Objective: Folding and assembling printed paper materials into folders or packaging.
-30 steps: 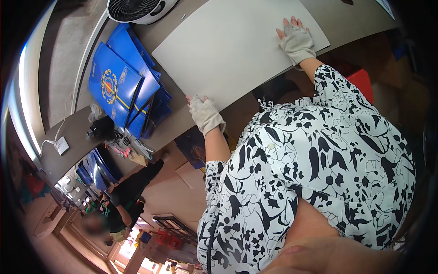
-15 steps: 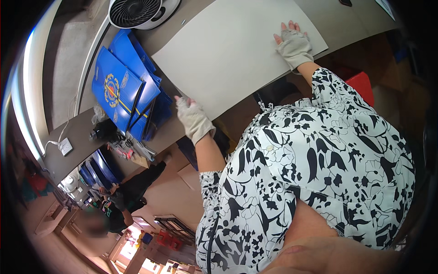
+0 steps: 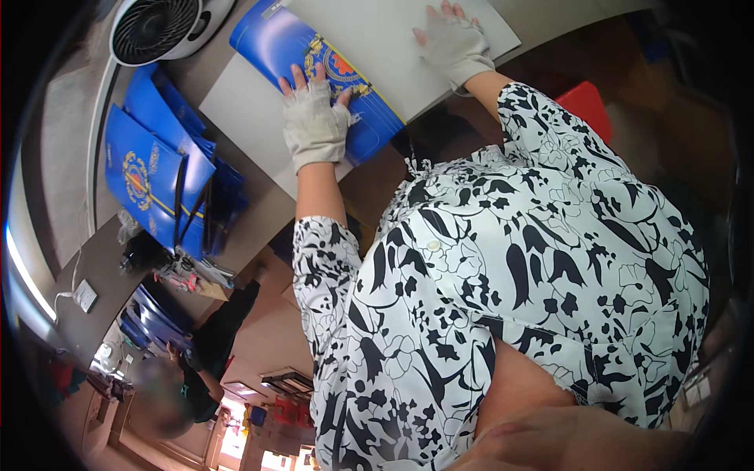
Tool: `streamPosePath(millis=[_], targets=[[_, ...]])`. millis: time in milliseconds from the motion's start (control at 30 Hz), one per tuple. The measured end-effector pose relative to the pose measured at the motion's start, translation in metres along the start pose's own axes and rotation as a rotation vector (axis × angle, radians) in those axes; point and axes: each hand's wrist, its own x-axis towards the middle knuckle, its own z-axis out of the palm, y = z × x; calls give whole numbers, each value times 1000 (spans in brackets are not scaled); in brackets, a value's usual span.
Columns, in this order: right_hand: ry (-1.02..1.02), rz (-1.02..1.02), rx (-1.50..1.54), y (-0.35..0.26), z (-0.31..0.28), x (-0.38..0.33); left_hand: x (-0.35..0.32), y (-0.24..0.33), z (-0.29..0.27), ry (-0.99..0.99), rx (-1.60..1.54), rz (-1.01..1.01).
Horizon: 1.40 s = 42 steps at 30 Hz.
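Single fisheye view, worn on the head, looking down past the patterned shirt (image 3: pixel 503 267) close below, worktable (image 3: pixel 554 16) near across the top, floor (image 3: pixel 271 322) farther off.

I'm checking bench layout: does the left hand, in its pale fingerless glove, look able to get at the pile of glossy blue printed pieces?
Probably yes: only white sheet and grey tabletop seem to separate the left hand, on another blue piece, from the pile.

White board (image 3: pixel 393 47) gives room right of blue sheet (image 3: pixel 347 67); blue stack (image 3: pixel 153 169) blocks left.
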Motion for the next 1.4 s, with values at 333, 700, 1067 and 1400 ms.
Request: streamPosePath(millis=[333, 700, 1067, 1400], targets=[[334, -718, 452, -61, -5, -2, -9, -30, 11, 61, 163, 0], [-486, -788, 296, -137, -29, 23, 1, -30, 15, 18, 254, -48], [-588, -628, 501, -112, -13, 27, -49, 31, 38, 27, 179, -76], [-580, -559, 483, -112, -8, 24, -55, 41, 54, -16, 278, -133]])
